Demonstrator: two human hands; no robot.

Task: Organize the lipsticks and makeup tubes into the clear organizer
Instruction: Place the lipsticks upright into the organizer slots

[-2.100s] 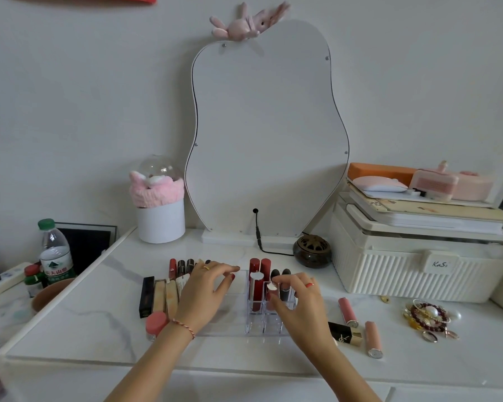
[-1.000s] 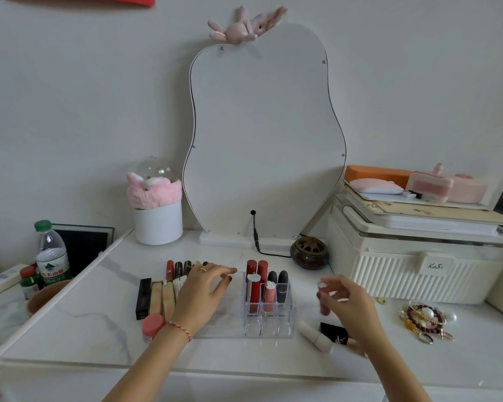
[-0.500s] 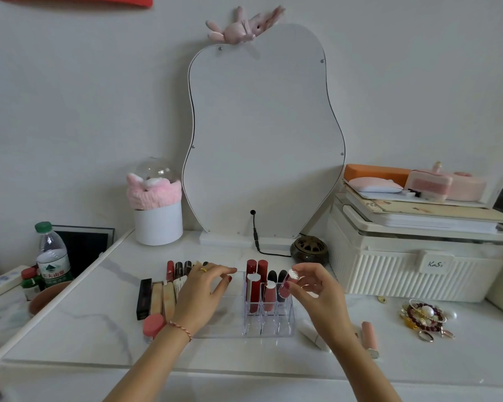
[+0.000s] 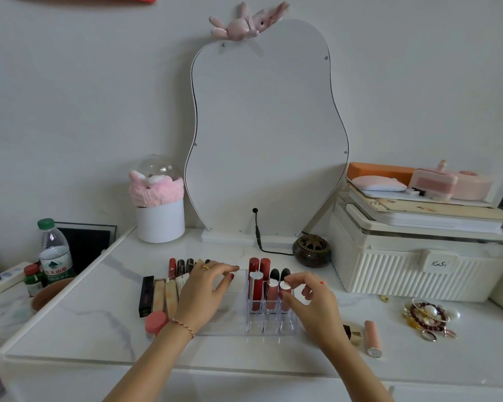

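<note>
The clear organizer (image 4: 269,326) sits at the table's middle, with several red, pink and black lipsticks standing in its right-hand slots. My right hand (image 4: 312,304) pinches the silver-topped pink lipstick (image 4: 285,300), which stands upright in a slot on the organizer's right side. My left hand (image 4: 205,290) rests with spread fingers on the organizer's left part. A pink tube (image 4: 372,338) and a black-and-gold lipstick (image 4: 352,333) lie loose to the right. More tubes (image 4: 169,294) lie in a row to the left, partly hidden by my left hand.
A pink-capped jar (image 4: 155,323) stands at the front left. Behind are a mirror (image 4: 267,134), a dark round burner (image 4: 311,250) and a white cup (image 4: 160,220). A white ribbed box (image 4: 413,265) and jewellery (image 4: 429,316) sit on the right, a water bottle (image 4: 54,253) on the left.
My right hand picked a pink lipstick up from the right of the organizer, carried it over and lowered it into a slot. My left hand stayed on the organizer.
</note>
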